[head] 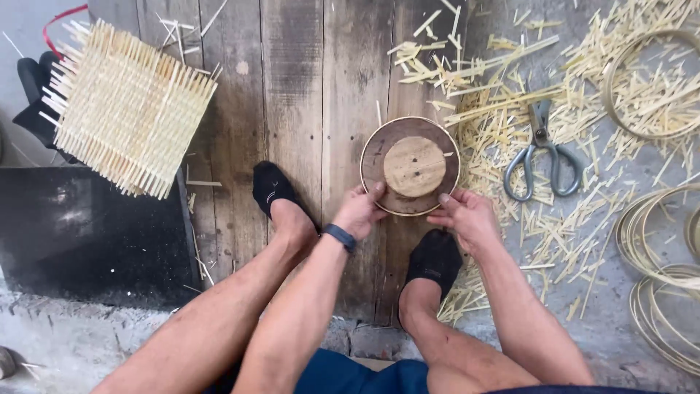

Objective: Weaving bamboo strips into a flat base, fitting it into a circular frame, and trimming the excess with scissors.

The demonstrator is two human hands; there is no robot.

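Note:
A round dark wooden mould (390, 146) with a pale bamboo hoop around its rim lies on the plank floor between my feet. A lighter wooden disc (414, 166) sits in its middle. My left hand (359, 211) grips the near left edge of the mould, thumb on top. My right hand (467, 217) holds the near right edge, fingers curled over the rim. A dark band is on my left wrist.
A square woven bamboo mat (127, 109) lies at the upper left. Grey scissors (542, 153) rest among bamboo offcuts (496, 80) to the right. Coiled bamboo strips (656, 270) and a bamboo ring (645, 80) lie at the far right. My feet in black socks flank the mould.

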